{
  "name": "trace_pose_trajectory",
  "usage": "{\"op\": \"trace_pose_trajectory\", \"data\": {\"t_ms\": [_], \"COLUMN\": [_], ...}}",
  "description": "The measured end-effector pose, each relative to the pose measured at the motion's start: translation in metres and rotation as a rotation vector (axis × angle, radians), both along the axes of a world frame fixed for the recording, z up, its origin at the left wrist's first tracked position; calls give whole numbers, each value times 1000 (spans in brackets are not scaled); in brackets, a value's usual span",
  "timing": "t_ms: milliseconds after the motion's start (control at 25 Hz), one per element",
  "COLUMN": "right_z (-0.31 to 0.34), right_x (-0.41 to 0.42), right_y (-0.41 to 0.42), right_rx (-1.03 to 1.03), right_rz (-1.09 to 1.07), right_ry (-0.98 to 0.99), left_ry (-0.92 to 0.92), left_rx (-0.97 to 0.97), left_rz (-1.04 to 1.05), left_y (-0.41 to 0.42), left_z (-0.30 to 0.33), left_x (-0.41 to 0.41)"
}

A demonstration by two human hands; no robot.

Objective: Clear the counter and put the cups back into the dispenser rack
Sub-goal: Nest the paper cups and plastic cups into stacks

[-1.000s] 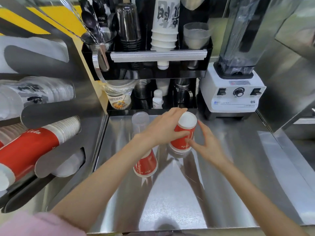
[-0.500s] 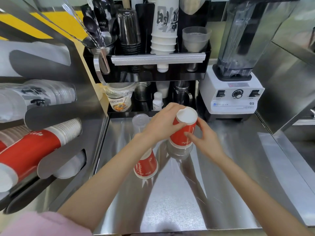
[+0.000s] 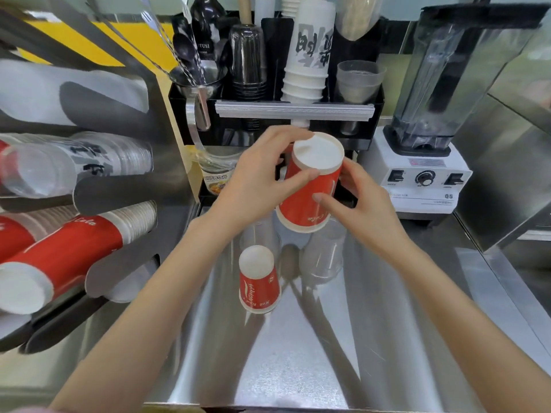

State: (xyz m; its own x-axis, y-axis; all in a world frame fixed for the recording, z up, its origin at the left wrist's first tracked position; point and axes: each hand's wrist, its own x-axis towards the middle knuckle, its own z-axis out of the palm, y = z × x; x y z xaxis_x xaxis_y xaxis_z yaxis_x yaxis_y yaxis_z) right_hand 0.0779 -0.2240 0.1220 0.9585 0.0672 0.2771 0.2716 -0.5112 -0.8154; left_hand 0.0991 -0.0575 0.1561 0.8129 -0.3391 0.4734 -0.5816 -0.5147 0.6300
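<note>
An upside-down red paper cup hangs in the air above the steel counter. My left hand grips its white base from the left, and my right hand holds its side from the right. Below it a clear plastic cup stands inverted on the counter, uncovered. A smaller red paper cup stands inverted in front. Another clear cup shows dimly behind it. The dispenser rack on the left holds a stack of red cups and a stack of clear cups.
A black organizer shelf at the back holds white cups, dark cups, spoons and a metal jug. A white blender stands at the back right. A steel wall panel rises on the right. A jar sits under the shelf.
Both hands have lifted the red paper cup up and off the clear cup it covered. The view has come closer to the counter.
</note>
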Motion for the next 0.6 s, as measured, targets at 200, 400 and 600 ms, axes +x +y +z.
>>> {"op": "trace_pose_trajectory", "data": {"t_ms": [200,400,600], "right_z": [-17,-49,-77], "right_x": [-4,-3,-3], "right_y": [27,48,60], "right_rx": [-4,-57,-83], "right_rz": [125,210,259], "right_ry": [77,182,253], "left_ry": [123,240,310], "left_rx": [-24,-57,-51], "left_rz": [140,208,261], "left_y": [28,52,61], "left_z": [-19,-53,-81], "left_x": [-20,-34,-40]}}
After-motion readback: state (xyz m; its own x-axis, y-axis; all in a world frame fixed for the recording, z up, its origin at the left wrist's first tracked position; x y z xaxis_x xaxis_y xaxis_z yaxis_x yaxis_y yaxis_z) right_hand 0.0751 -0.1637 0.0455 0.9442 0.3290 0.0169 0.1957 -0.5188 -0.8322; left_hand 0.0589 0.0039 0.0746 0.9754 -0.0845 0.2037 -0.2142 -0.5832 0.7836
